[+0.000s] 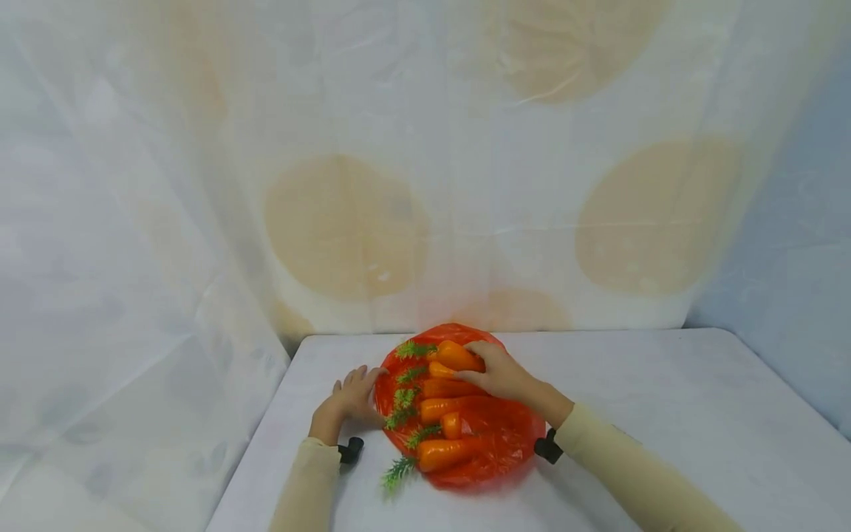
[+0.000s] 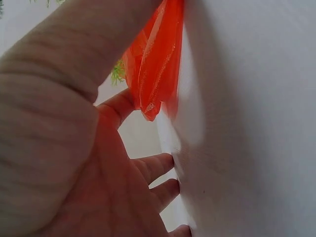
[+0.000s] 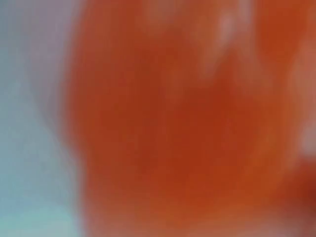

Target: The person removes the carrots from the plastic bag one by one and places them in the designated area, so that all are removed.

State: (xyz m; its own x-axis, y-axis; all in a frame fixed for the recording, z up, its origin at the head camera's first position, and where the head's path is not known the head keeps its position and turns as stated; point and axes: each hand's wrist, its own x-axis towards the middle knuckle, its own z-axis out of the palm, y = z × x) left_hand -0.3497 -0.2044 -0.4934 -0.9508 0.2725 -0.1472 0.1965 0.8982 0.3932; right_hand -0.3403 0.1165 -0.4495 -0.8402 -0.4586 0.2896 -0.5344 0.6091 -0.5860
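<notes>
Several orange toy carrots (image 1: 444, 452) with green leafy tops lie in a rough column on a red plastic bag (image 1: 479, 480). At the far end of the column, my right hand (image 1: 499, 374) holds one carrot (image 1: 457, 356) between fingers and thumb. My left hand (image 1: 350, 399) is at the bag's left edge with its fingers spread. In the left wrist view its fingers (image 2: 160, 165) reach down to the table, and the forefinger is against a gathered fold of red plastic (image 2: 157, 64). Blurred red plastic (image 3: 173, 123) fills most of the right wrist view.
A white table (image 1: 665, 414) carries the bag, near its left side. Pale sheeting with tan circles (image 1: 346, 229) hangs behind the table, and more sheeting stands at both sides. Each wrist wears a small black camera mount (image 1: 548, 447).
</notes>
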